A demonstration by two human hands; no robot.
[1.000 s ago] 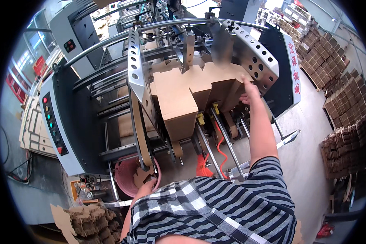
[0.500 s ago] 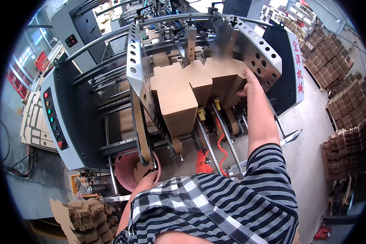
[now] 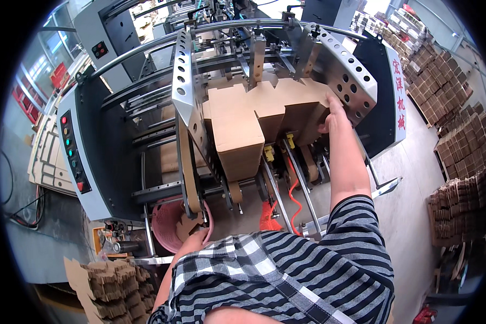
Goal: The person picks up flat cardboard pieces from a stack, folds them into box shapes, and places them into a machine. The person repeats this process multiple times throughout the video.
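Observation:
A stack of folded brown cardboard box blanks [image 3: 237, 121] stands upright between the slanted metal guide plates of a machine. My right hand [image 3: 333, 114] presses against its right end, thumb apart from the fingers, gripping nothing. Low on the left, my left hand [image 3: 196, 239] is by the front rim of a pink basket [image 3: 164, 229], close to the end of a belt arm [image 3: 191, 197]. Its fingers look curled together, and whatever is in them is hidden. Scraps of cardboard lie in the basket.
Perforated metal plates [image 3: 182, 81] flank the stack. Steel rods [image 3: 302, 186] and an orange air hose [image 3: 294, 200] run below it. A control panel with buttons [image 3: 70, 151] is at left. Cardboard piles stand on the floor at right [image 3: 459, 210] and lower left [image 3: 116, 286].
The view has shifted slightly, so the machine sits a little to the right and lower. Both hands keep about the same places, the right one still against the cardboard stack.

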